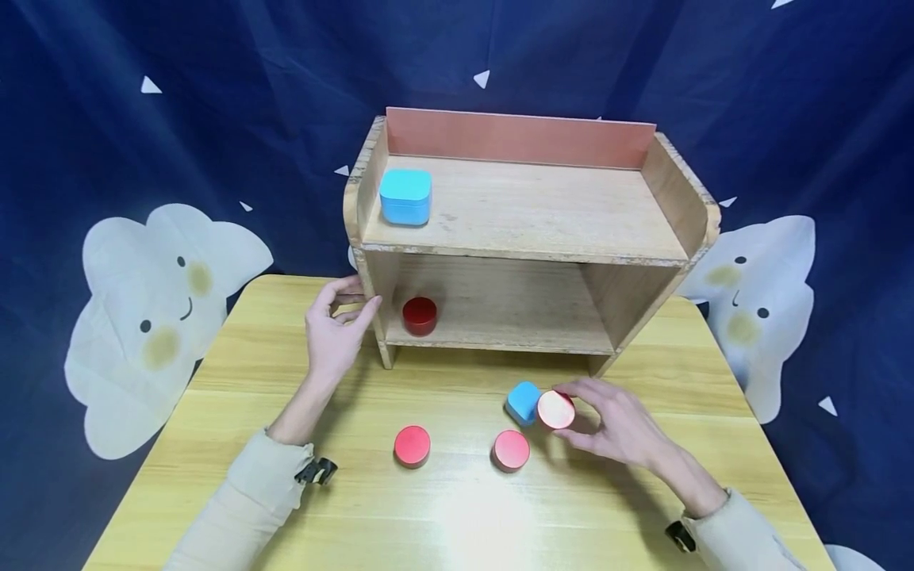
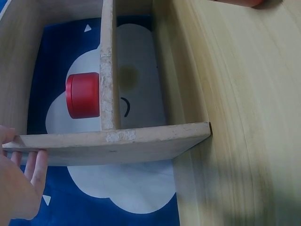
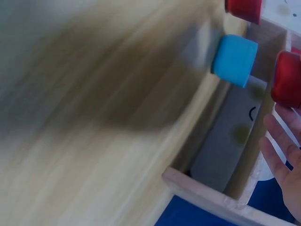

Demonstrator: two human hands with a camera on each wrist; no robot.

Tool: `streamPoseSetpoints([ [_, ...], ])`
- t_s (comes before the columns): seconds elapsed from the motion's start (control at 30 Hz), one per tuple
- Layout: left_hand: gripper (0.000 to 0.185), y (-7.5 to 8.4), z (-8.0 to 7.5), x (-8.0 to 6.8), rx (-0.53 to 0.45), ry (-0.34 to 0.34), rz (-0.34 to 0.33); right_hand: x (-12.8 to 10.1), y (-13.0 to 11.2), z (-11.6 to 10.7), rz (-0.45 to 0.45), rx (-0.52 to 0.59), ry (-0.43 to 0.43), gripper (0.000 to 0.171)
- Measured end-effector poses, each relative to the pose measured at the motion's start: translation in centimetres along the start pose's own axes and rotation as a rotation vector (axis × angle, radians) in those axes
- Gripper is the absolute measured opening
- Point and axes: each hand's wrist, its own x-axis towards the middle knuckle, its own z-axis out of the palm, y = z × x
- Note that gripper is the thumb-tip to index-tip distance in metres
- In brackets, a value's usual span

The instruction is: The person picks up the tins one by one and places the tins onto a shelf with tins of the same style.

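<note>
Red tin [image 1: 555, 410] | tilted, clasped in right grip [image 1: 616, 428] | left grip [image 1: 336, 333] steadies shelf [image 1: 528, 238]

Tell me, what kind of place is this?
Probably a playful tabletop set-up, not a real room: a dark blue cloth with smiling clouds hangs behind a yellow wooden table, with a small wooden shelf and coloured tins like the tilted red tin.

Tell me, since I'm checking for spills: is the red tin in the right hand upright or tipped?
Tipped. The right hand holds the red tin tilted, its round face turned sideways toward the camera, beside the blue box.
</note>
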Motion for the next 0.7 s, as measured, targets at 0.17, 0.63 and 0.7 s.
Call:
streamPoseSetpoints([
  [0.17, 0.037, -0.1, 0.0, -0.1, -0.01, 0.005, 0.003, 1.2, -0.2, 0.1, -0.02, 0.011, 0.027, 0.057],
  [0.63, 0.037, 0.0, 0.1, -0.2, -0.005, 0.005, 0.009, 3.6, -1.6, 1.0, 0.002, -0.01, 0.061, 0.057],
  [0.7, 0.038, -0.1, 0.1, -0.2, -0.005, 0.004, 0.009, 3.9, -1.8, 1.2, 0.014, -0.007, 0.075, 0.057],
])
